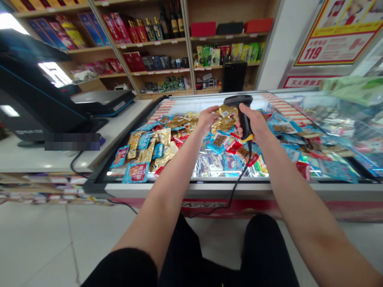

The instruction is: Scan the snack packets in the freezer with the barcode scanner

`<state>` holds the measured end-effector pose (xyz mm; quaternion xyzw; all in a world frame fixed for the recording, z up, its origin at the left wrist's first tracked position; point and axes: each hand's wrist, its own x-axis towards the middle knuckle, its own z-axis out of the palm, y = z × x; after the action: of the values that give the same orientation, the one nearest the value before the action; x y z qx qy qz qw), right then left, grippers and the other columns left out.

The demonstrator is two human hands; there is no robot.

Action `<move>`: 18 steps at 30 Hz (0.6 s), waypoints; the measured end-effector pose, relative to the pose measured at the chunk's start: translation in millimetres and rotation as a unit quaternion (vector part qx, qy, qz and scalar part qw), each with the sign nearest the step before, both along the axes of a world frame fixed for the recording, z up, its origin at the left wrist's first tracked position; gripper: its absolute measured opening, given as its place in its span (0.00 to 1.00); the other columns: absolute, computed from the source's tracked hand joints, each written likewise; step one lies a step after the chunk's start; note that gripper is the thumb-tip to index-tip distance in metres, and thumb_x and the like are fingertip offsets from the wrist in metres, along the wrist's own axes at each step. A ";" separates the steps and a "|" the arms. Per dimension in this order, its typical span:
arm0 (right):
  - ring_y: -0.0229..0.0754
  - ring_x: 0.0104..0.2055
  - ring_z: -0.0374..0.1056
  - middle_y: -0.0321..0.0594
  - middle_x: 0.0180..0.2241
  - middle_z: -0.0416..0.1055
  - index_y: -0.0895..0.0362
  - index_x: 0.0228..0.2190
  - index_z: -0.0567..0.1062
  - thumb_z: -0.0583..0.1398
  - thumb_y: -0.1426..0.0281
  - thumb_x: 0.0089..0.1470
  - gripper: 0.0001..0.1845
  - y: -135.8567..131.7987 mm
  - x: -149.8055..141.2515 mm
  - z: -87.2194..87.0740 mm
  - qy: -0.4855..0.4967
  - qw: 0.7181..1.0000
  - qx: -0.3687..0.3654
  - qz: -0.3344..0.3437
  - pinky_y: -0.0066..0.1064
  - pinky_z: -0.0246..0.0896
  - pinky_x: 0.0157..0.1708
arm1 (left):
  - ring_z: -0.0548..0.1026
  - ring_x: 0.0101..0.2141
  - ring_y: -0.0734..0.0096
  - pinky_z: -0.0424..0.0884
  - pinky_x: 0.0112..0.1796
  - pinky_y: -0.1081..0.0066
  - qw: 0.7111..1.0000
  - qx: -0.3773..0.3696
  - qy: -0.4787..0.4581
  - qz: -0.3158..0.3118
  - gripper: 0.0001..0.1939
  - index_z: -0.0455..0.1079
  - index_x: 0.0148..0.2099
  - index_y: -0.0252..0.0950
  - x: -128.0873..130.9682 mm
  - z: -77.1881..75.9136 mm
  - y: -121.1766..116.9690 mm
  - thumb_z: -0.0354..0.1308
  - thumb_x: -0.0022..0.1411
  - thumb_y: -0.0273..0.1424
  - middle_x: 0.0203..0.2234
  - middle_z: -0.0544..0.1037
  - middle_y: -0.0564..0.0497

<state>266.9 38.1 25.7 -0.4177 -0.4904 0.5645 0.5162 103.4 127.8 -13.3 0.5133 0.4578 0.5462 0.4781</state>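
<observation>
My right hand (253,119) is wrapped round the handle of a black barcode scanner (245,123) with yellow trim. Its head points left, over a gold snack packet (223,111) that my left hand (207,119) pinches by its left edge. From the scanner's base a black cord (236,185) hangs down past the freezer's front edge. Under both hands, small blue, red and gold snack packets lie spread over the glass top of a chest freezer (206,185). A blue and red packet (136,172) lies near the front left corner.
On the left, a white counter (119,131) bears a black checkout machine (38,95) and a flat scale (104,99). Shelves (155,42) with bottles and boxes stand behind the freezer. At far right a green bag (353,89) lies on the glass. A red and yellow sign (338,36) hangs above.
</observation>
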 end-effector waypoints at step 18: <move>0.35 0.12 0.60 0.34 0.16 0.67 0.56 0.30 0.69 0.61 0.54 0.58 0.18 0.7 -22.6 -8.3 -0.038 0.998 -0.028 0.042 0.25 0.55 0.10 | 0.71 0.56 0.62 0.63 0.57 0.67 0.843 0.063 0.513 0.150 0.22 0.73 0.56 0.36 -65.4 1.4 -23.8 0.50 0.62 0.28 0.54 0.76 0.46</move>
<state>244.4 38.7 17.5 -0.4322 -0.5111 0.5827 0.4610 37.9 104.0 -11.9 0.6739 0.6739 0.2978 0.0541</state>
